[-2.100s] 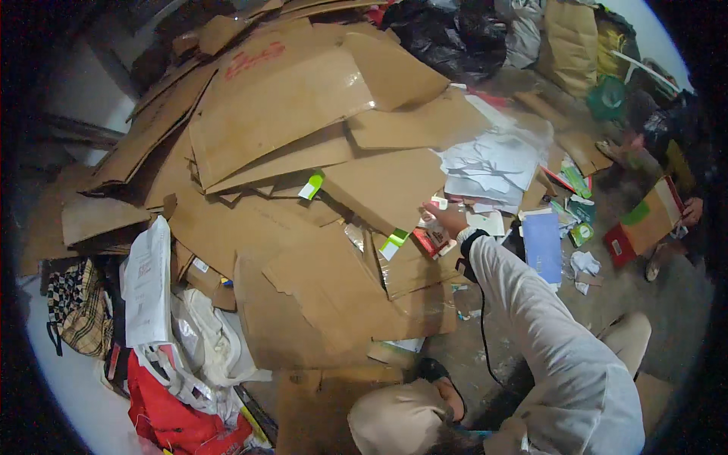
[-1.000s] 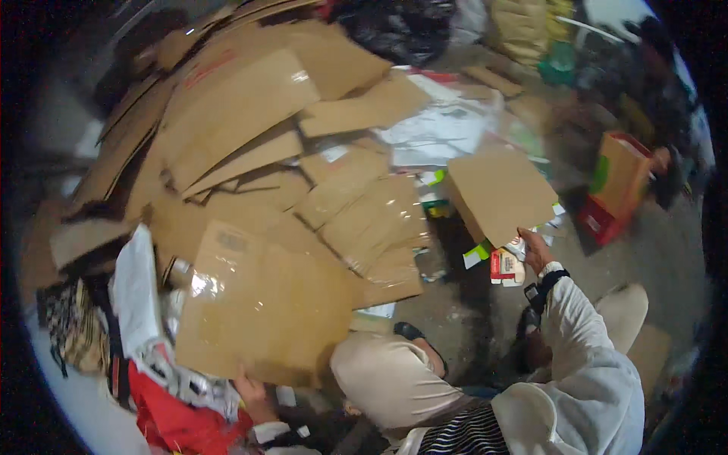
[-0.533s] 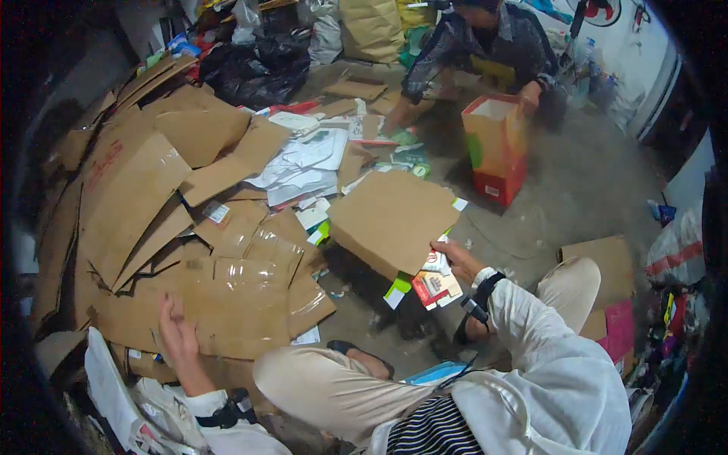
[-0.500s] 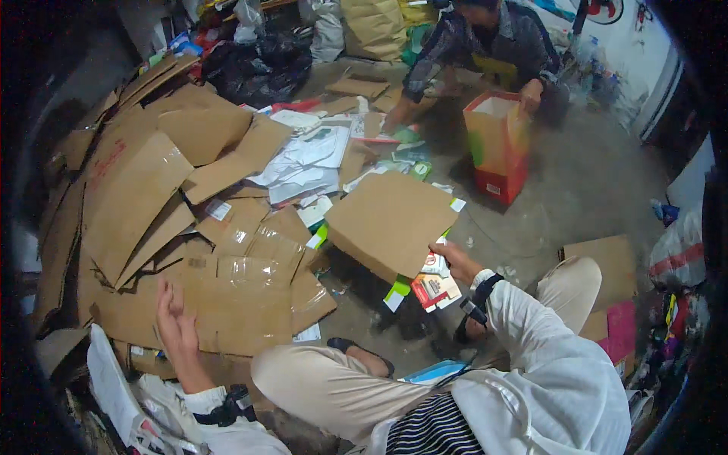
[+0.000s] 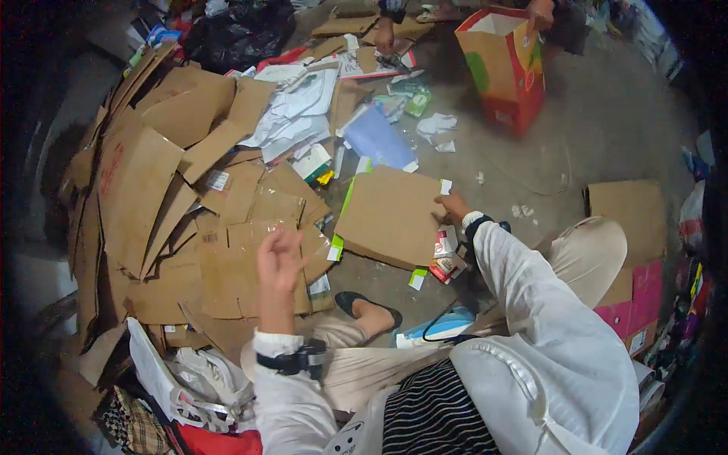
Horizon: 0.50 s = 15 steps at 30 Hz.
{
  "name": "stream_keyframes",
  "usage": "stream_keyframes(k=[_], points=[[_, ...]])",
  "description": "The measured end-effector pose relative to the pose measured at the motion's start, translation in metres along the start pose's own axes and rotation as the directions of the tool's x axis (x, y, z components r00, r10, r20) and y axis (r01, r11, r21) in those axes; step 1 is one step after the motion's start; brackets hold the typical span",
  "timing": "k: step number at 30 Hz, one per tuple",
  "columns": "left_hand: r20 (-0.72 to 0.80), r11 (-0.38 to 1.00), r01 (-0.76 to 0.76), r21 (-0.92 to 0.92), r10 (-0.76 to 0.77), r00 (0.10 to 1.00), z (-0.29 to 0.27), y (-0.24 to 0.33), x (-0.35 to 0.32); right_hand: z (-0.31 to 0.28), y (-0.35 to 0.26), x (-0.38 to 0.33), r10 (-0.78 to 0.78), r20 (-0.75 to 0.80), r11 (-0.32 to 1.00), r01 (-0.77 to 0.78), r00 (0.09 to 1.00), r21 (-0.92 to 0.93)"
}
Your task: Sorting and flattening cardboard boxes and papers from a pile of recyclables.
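In front of me is a flattened brown cardboard box (image 5: 390,216) with green and white flaps at its edges. My right hand (image 5: 453,207) grips its right edge, fingers closed on it. Small red-and-white cartons (image 5: 447,265) show just below that hand; whether they are held too, I cannot tell. My left hand (image 5: 279,258) is raised with loosely spread fingers and nothing in them, left of the cardboard and over the heap of flattened cardboard (image 5: 159,205).
White papers (image 5: 296,106) and a blue-violet sheet (image 5: 379,138) lie beyond. Far right, another person's hand holds a tall red-and-tan box (image 5: 504,76); their other hand (image 5: 384,36) touches the scraps. A blue item (image 5: 436,327) lies by my foot, a cardboard piece (image 5: 626,220) by my right knee.
My left hand has moved right, toward the flattened cardboard box. My right hand keeps its grip; the blue-violet sheet beyond has come into sight. The view has shifted downward.
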<state>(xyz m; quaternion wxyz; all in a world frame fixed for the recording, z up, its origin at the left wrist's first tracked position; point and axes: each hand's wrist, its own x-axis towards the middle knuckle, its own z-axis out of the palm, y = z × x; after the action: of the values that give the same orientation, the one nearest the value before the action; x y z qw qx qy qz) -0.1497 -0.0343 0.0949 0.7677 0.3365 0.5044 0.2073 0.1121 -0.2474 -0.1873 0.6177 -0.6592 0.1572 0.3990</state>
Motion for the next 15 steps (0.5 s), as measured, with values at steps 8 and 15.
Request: stream_keyframes(k=[8, 15], points=[[-0.022, 0.968, 0.245, -0.053, -0.246, 0.969, 0.001, -0.081, 0.023, -0.011, 0.008, 0.018, -0.069, 0.075, 0.996, 0.064, 0.995, 0.059], [-0.064, 0.957, 0.287, -0.028, -0.288, 0.955, -0.01, -0.098, 0.029, -0.012, -0.036, -0.009, 0.168, 0.782, 0.983, -0.041, 0.601, -0.179]])
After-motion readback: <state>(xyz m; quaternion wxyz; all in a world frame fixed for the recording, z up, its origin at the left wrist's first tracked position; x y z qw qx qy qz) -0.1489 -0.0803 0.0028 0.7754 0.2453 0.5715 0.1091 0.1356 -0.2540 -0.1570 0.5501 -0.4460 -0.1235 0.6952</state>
